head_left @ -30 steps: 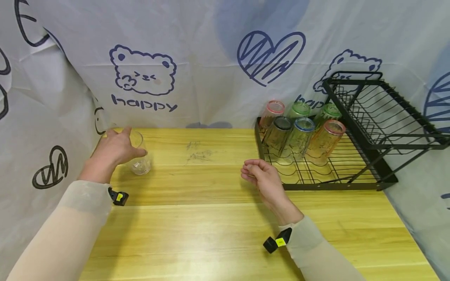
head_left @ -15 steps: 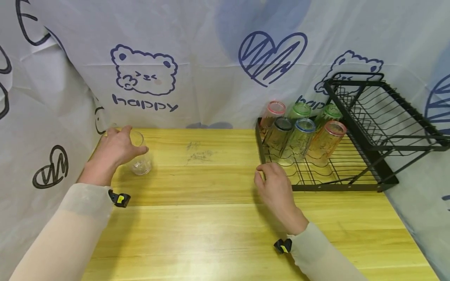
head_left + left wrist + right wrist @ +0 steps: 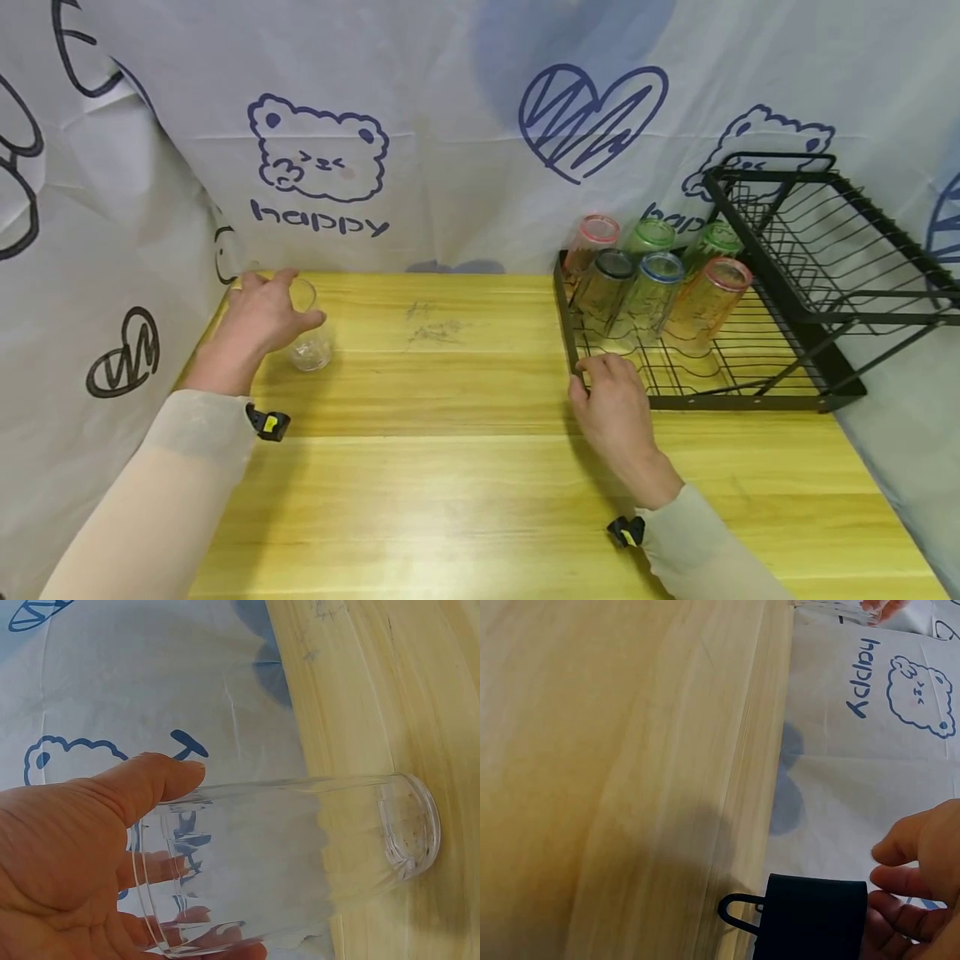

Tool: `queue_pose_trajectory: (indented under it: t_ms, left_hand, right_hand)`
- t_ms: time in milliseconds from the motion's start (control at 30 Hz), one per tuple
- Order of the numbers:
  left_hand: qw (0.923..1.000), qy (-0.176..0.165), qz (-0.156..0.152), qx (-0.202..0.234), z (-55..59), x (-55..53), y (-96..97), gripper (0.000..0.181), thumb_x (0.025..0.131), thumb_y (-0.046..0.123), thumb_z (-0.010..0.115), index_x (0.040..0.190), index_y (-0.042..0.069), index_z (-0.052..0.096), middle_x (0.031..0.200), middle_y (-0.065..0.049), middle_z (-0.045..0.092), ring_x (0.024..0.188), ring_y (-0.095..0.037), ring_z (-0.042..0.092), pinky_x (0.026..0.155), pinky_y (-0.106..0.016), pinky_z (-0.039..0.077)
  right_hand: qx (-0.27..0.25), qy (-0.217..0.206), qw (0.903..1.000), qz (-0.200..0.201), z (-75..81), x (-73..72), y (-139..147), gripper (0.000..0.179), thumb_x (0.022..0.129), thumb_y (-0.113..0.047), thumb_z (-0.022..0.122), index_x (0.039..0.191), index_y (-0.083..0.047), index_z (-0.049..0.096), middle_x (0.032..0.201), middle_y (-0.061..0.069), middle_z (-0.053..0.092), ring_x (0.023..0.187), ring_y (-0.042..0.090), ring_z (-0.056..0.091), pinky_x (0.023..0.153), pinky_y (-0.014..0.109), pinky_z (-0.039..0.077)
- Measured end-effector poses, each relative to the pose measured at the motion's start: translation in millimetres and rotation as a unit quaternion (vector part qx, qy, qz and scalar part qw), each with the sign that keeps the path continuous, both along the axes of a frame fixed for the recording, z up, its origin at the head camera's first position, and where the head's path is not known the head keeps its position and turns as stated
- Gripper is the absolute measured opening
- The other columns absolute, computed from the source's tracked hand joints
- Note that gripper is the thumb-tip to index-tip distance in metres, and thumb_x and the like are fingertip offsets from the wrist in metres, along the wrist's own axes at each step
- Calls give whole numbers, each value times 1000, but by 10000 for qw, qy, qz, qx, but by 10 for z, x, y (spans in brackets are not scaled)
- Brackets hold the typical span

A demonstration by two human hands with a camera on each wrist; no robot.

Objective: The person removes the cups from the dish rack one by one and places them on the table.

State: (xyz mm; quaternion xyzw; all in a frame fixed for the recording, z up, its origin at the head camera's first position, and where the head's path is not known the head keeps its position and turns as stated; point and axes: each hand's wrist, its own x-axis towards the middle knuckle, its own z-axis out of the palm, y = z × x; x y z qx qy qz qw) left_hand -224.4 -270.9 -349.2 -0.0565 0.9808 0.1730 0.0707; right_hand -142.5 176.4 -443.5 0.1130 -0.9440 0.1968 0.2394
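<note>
At the table's far left, my left hand (image 3: pixel 262 317) holds a clear drinking glass (image 3: pixel 311 352) near its top. In the left wrist view, the thumb lies along one side of the glass (image 3: pixel 277 855) and the fingers show through the other; its thick base is at the tabletop. My right hand (image 3: pixel 615 412) is at the front left corner of the black wire rack (image 3: pixel 750 402), fingers loosely bent. In the right wrist view, the fingertips (image 3: pixel 889 879) are beside the dark rack end (image 3: pixel 810 915); whether they touch it is unclear.
Several tinted glasses stand upside down on the rack's lower level, among them a blue-rimmed glass (image 3: pixel 656 292) and an orange one (image 3: pixel 708 304). The rack's upper shelf (image 3: pixel 847 225) overhangs at right. A printed cloth (image 3: pixel 450 150) closes off the back of the wooden table (image 3: pixel 435 500).
My right hand has moved right, from the bare table to the rack's front left corner, and turned its back upward. My left hand keeps its hold on the glass. The head view has shifted slightly.
</note>
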Motion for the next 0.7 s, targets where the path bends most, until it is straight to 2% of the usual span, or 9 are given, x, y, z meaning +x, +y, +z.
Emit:
queue_pose_trajectory:
  t_ms: [267,700]
  left_hand:
    - [10000,-51,-20,-54,17,-9,-8,91,97,43,68,164,0,25,154,-50,21,137,-71,27,111,-79,33]
    - [9997,-129,-133,-148,44,-17,0,91,97,43,69,164,-2,26,155,-51,20,137,-72,28,112,-78,33]
  right_hand:
    - [141,-492,9987,-74,-1,24,14,19,96,-9,74,112,1,73,104,20,70,99,40,65,88,53,55]
    - [22,-425,9991,-67,-30,21,16,17,97,-7,73,111,2,73,105,21,71,100,40,66,87,52,57]
